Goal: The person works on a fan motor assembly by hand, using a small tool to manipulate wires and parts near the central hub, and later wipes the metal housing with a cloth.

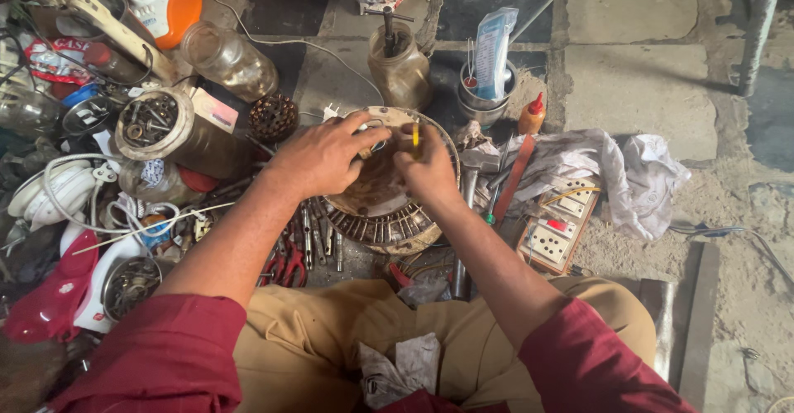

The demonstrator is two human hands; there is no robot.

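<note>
Grey concrete floor (645, 74), dusty and cracked, carries everything here. A person in red sleeves and tan trousers sits over a round fan motor (382, 206) — ribbed metal rim, brownish windings — lying on the floor just ahead of the knees, at mid-frame. A crumpled grey cloth (612, 169) lies to its right, with one white switchboard (556, 224) near it. Beyond the motor stand one amber oil bottle (400, 66) with a pump top, one steel cup (485, 97) and one small bottle with a red cap (533, 115). Two clear jars are countable to the left, one lying on its side (230, 59), one upright with hardware on its lid (161, 128).

The left hand (318, 158) rests on the motor's top edge, fingers curled over a small metal loop; whether it pinches or only steadies cannot be told. The right hand (428, 167) keeps a narrow grip on one thin yellow-handled tool (415, 134), held upright over the windings.

Risks, as judged: the tool's tip could slip and nick the fine winding wire, since the motor sits tilted on loose parts; the spanners (318, 243) — roughly six — and red-handled pliers (285, 266) crowded beneath could let it rock.
</note>
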